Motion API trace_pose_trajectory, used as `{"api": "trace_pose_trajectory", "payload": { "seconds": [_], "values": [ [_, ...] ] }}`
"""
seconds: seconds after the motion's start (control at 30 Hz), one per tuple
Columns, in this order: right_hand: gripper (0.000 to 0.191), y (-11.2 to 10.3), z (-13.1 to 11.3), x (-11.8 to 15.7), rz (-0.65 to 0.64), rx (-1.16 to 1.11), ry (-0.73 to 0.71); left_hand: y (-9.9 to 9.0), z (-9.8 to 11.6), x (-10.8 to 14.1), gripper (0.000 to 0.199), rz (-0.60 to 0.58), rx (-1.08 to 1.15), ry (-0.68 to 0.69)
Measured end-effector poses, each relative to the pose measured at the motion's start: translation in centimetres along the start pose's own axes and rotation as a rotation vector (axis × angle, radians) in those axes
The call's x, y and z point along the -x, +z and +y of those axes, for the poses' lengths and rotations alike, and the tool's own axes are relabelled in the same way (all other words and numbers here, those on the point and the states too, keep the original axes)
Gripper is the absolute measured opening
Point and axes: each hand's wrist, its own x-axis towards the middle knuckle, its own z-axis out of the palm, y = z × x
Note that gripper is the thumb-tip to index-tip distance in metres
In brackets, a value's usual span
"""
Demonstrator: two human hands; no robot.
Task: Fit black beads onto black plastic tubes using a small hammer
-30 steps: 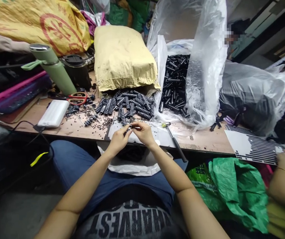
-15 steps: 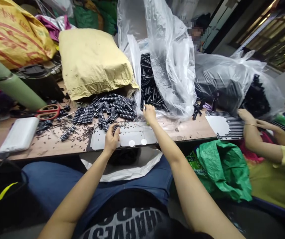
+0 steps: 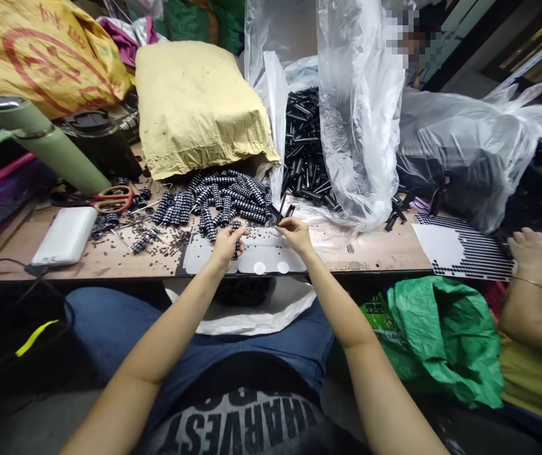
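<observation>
My left hand (image 3: 226,248) is closed around a short black-and-white banded piece (image 3: 236,240), held over a pale plastic sheet (image 3: 261,249) at the table's front edge. To its right, the fingertips of my right hand (image 3: 297,235) pinch one or more slim black tubes (image 3: 280,212); I cannot make out exactly how many. Just beyond both hands lies a pile of similar banded pieces (image 3: 233,196). Behind my right hand, loose black tubes (image 3: 304,151) fill an open clear plastic bag (image 3: 361,126). Two white round discs (image 3: 259,268) show along the sheet's front edge.
A yellow sack (image 3: 199,107) stands behind the banded pile. Scissors (image 3: 112,200), a white box-shaped device (image 3: 65,237) and a green bottle (image 3: 57,151) are at left. At right, a co-worker's hand (image 3: 531,253) is near a dotted sheet (image 3: 460,246), above a green bag (image 3: 446,335).
My right hand has drawn back from the bag's mouth towards my left hand, with black tubes now visible at its fingertips. My left hand keeps its banded piece. The whole view has shifted.
</observation>
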Motion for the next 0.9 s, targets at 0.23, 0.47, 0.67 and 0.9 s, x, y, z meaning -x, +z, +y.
{"api": "trace_pose_trajectory", "payload": {
  "seconds": [0.23,0.47,0.67,0.9],
  "values": [
    [0.037,2.0,-2.4,3.5,-0.327,-0.27,0.098,2.5,0.9,-0.1,0.046,-0.166,0.089,-0.07],
    [0.105,2.0,-6.3,4.2,-0.377,0.444,-0.353,1.8,0.8,2.0,0.039,-0.149,-0.158,0.067],
    [0.116,2.2,-7.7,5.2,-0.476,0.351,-0.431,1.8,0.8,3.0,0.046,-0.191,0.107,0.053],
    [0.107,3.3,-7.7,6.2,-0.486,0.283,-0.559,2.7,0.8,4.2,0.044,-0.136,0.164,-0.01]
  ]
}}
